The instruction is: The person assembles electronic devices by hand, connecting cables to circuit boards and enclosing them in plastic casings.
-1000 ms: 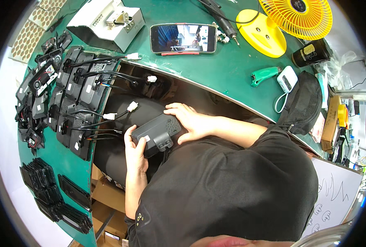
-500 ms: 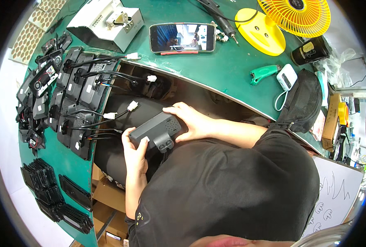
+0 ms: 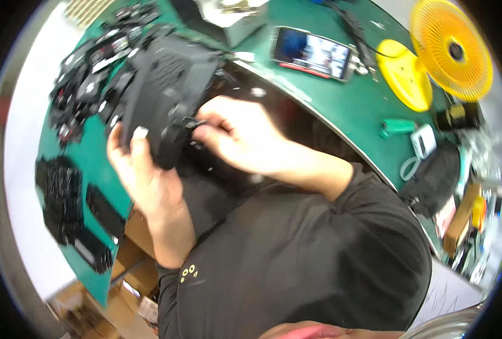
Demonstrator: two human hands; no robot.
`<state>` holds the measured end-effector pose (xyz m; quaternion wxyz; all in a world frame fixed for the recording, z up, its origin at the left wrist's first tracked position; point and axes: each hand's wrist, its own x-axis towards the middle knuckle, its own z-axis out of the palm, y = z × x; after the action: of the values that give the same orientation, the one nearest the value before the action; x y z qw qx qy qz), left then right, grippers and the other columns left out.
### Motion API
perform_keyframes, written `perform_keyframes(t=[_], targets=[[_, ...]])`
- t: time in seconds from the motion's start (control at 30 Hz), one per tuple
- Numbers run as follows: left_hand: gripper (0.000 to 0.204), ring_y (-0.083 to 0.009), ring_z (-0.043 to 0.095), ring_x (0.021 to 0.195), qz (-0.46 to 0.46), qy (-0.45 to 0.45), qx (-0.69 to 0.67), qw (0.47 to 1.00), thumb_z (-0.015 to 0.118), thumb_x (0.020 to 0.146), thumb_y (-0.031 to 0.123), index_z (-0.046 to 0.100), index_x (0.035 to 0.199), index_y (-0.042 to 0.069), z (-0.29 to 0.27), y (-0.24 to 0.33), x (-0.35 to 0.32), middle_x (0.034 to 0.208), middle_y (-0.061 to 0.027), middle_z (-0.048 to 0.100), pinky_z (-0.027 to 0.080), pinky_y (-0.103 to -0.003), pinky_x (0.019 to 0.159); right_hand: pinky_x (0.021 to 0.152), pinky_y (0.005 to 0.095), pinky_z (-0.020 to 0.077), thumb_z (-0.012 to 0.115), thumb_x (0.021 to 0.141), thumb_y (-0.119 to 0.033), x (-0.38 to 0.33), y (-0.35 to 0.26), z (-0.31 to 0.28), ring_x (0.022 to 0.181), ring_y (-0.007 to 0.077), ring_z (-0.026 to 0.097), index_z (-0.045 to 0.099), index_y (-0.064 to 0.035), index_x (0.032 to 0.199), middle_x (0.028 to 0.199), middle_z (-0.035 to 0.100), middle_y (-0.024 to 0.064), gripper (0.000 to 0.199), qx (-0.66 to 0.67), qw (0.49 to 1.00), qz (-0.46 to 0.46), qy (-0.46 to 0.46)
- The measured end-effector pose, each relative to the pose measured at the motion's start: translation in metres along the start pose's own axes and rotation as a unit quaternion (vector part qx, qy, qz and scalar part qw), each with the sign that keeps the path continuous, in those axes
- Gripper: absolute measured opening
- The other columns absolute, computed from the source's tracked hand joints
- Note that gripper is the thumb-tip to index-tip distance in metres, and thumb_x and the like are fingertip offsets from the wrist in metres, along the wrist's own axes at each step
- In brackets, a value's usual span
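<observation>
**benchrat:** ok, left to right. Far left of the frame, black parts (image 3: 64, 198) are lying in rows on the green table (image 3: 341, 107), and a messy heap of black cabled units (image 3: 92, 73) is sitting in the upper left. What's in the hands?

**solderfan:** The left hand (image 3: 143, 175) is gripping a black box-shaped unit (image 3: 169, 93) from below, thumb pressing up on its near face, and it's holding the unit up, left of centre in the upper half. The box is tilting, its vented side facing the camera.

**benchrat:** And the other one?

**solderfan:** The right hand (image 3: 234, 135) is sitting just right of the box, fingers pinching something small and dark at the box's lower right edge. Looks like a plug or connector, but it's too blurry to call. So both hands are closed, one on the box, one on that little bit.

**benchrat:** Further right?

**solderfan:** A phone (image 3: 313, 53) is lying flat, screen lit, top centre. Then a yellow disc (image 3: 403, 76), and a yellow fan (image 3: 451, 48) in the upper right corner. Below those a small green tool (image 3: 398, 127), a white charger (image 3: 423, 141) with its cable, and a black pouch (image 3: 437, 181) hanging over the table's edge at the right.
</observation>
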<state>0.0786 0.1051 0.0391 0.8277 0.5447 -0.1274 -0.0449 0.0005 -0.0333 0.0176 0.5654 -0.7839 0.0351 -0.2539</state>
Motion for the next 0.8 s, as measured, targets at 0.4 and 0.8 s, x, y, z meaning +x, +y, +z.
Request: perform_keyframes(t=[0.4, 0.8], targets=[[0.046, -0.0185, 0.056, 0.101, -0.035, 0.032, -0.069, 0.996, 0.059, 0.087, -0.002, 0.036, 0.127, 0.002, -0.007, -0.018, 0.004, 0.115, -0.0146, 0.05, 0.052, -0.032, 0.087, 0.063, 0.0343, 0.0477, 0.07, 0.074, -0.014, 0.008, 0.001, 0.005, 0.071, 0.0235, 0.061, 0.062, -0.0087, 0.089, 0.077, 0.059, 0.006, 0.018, -0.282, 0.935, -0.178, 0.123], [0.054, -0.0092, 0.056, 0.083, 0.051, -0.1, 0.007, 0.994, 0.067, 0.083, 0.0, 0.038, 0.129, 0.002, -0.03, -0.012, -0.004, 0.1, -0.006, 0.057, 0.048, -0.024, 0.077, 0.095, 0.0313, 0.0421, 0.07, 0.085, -0.018, 0.015, 0.013, -0.015, 0.111, 0.0164, 0.052, 0.047, 0.0002, 0.128, 0.122, 0.054, 0.0104, 0.052, 0.283, 0.957, 0.065, 0.024]])
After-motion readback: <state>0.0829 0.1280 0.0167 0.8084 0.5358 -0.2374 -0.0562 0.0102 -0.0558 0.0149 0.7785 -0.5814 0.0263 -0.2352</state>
